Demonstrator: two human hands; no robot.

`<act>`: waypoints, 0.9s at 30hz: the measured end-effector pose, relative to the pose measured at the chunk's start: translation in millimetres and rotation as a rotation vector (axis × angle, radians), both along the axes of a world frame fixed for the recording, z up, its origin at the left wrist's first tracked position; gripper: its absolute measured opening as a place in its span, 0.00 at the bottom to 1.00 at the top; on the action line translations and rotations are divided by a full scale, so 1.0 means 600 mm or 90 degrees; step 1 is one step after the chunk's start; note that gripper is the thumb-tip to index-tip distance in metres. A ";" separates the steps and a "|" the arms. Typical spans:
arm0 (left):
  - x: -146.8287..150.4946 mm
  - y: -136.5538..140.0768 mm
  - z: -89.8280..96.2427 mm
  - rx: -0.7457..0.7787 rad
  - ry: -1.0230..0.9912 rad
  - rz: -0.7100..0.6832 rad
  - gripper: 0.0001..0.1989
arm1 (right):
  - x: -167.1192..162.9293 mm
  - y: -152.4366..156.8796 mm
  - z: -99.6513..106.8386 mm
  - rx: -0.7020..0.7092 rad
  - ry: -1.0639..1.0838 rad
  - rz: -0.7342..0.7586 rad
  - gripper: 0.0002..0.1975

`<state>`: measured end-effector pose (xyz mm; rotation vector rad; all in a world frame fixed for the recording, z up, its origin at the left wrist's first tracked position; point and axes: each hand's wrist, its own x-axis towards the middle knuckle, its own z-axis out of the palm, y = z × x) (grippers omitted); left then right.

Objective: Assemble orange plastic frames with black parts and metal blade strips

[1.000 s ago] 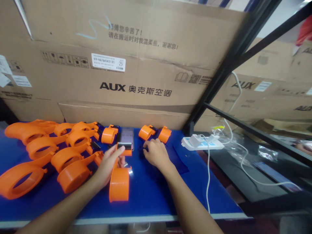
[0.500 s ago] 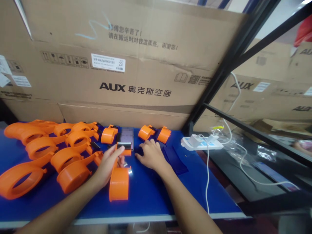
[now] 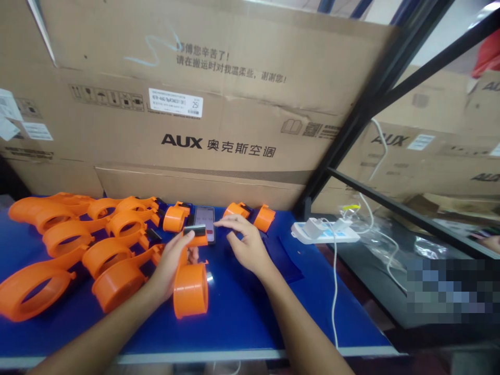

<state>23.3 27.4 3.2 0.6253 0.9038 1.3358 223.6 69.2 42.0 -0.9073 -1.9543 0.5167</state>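
My left hand (image 3: 172,260) grips an orange ring-shaped plastic part (image 3: 190,286) by its handle, thumb pressed on the dark piece at the handle's end, just above the blue table (image 3: 242,312). My right hand (image 3: 242,245) hovers above the table with the fingers apart and stretched left toward a phone (image 3: 205,223) lying flat with its screen lit. Whether anything small sits between its fingertips I cannot tell. Two small orange parts (image 3: 264,217) lie just behind the right hand.
Several orange ring parts (image 3: 78,245) are heaped on the left of the table. Large cardboard boxes (image 3: 219,120) stand right behind it. A white power strip (image 3: 326,232) with a charger and white cables sits at the right, beside a black metal rack frame (image 3: 390,203).
My right hand has lifted off the table and swung left toward the phone, fingers spread. The left hand has raised the orange part slightly.
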 end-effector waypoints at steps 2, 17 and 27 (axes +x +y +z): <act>-0.001 0.000 0.001 -0.004 -0.007 -0.004 0.18 | -0.004 -0.005 -0.003 -0.054 0.012 0.032 0.23; 0.000 -0.004 0.001 0.051 0.036 0.016 0.20 | -0.036 -0.017 -0.020 -0.152 0.138 0.034 0.17; -0.006 -0.020 0.011 0.056 0.049 -0.096 0.20 | -0.029 -0.026 -0.004 -0.140 0.069 0.090 0.08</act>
